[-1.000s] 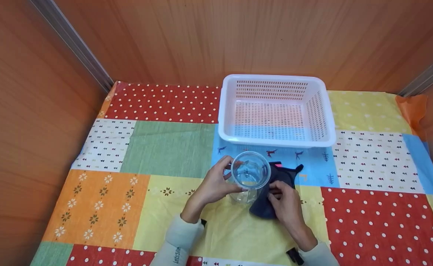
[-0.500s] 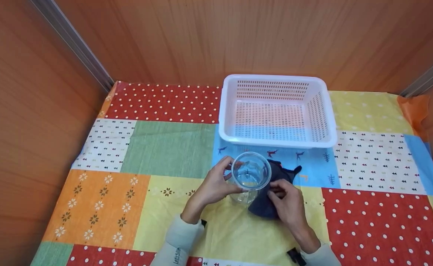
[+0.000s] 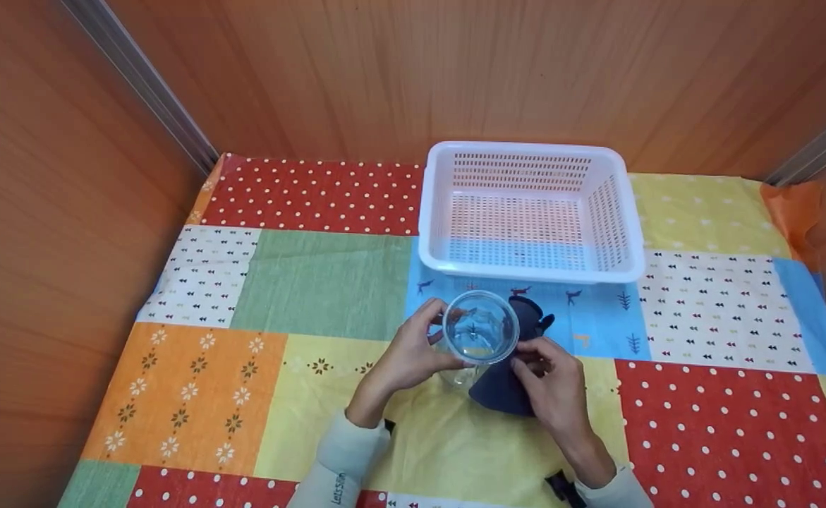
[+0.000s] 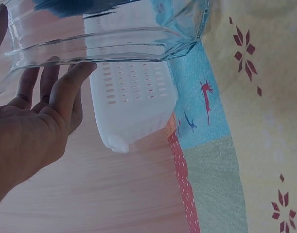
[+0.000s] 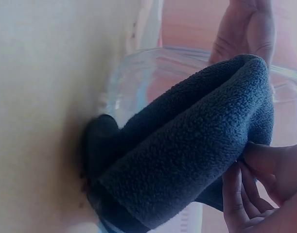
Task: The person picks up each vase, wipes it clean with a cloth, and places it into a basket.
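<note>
A clear jar with a round rim stands or hovers over the yellow patch; its base is partly hidden. My left hand holds it from the left, thumb in front and fingers behind. In the left wrist view, the see-through wall of the jar shows faceted sides. Against its right side lies a dark navy cloth, pinched between the thumb and fingers of my right hand. Seen from the right wrist, this cloth has a fuzzy texture and is folded over, covering part of the jar.
A white perforated plastic basket sits just beyond the jar, near the back wooden wall. A patchwork tablecloth covers the table. Wooden panels also rise at the left and right.
The far end of the cloth has swung left toward the jar and folded up. My right hand has shifted slightly right; my left hand and the jar stay nearly where they were.
</note>
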Available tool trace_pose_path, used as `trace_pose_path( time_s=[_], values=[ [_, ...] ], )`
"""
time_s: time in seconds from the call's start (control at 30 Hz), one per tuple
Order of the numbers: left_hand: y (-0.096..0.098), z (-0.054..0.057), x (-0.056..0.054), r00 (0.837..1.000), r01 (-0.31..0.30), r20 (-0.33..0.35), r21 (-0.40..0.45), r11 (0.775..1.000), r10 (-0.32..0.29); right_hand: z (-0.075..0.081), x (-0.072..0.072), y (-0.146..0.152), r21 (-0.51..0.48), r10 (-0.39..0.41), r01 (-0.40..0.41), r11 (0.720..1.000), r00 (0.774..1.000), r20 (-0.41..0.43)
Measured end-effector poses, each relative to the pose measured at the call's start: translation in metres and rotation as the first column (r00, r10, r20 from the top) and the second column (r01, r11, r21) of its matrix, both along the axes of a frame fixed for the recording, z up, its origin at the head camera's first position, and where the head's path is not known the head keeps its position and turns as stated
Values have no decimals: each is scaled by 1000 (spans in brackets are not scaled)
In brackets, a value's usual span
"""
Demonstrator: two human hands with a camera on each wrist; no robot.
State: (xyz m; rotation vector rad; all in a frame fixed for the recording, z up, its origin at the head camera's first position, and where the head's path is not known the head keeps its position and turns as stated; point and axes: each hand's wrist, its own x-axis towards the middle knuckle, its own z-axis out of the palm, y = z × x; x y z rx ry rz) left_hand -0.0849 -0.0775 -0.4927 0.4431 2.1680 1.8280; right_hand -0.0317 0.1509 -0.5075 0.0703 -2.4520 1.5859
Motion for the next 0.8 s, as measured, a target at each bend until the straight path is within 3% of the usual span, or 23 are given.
trace_pose_path(
  time_s=[0.4, 0.8],
  values=[
    [0, -1, 0, 1000, 5, -7, 13, 1000, -5, 2, 1, 0, 16, 9, -9, 1000, 1000, -3],
    [1, 0, 0, 1000, -14, -4, 13, 1000, 14, -11, -2, 3, 90, 12, -15, 996, 999, 34]
  ],
)
